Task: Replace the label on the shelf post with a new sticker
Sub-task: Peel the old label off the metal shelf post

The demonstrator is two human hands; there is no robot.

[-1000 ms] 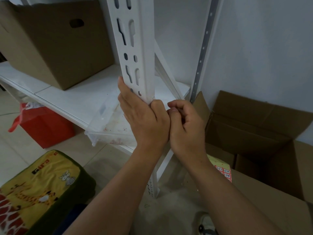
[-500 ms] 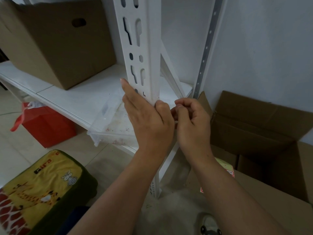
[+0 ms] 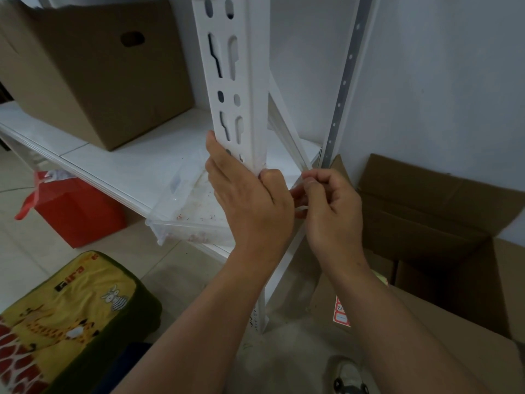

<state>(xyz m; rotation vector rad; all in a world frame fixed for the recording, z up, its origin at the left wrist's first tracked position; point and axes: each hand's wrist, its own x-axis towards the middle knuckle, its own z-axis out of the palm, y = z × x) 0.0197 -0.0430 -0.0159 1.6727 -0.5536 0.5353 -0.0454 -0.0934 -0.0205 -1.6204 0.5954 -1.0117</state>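
Sticker sheet (image 3: 341, 315) lies nearest, on the flattened cardboard (image 3: 443, 331). Left hand (image 3: 250, 200) wraps the shelf post (image 3: 241, 89) to steady it; right hand (image 3: 332, 206) pinches a thin pale strip (image 3: 301, 208) beside it, probably the label, flimsy and tear-prone, so peel from a corner. Clear tray (image 3: 181, 211) and box (image 3: 93, 69) sit behind.

Two hands, left (image 3: 252, 206) and right (image 3: 332, 214), bare. Forearms bare, no sleeves, no rings or watch visible.
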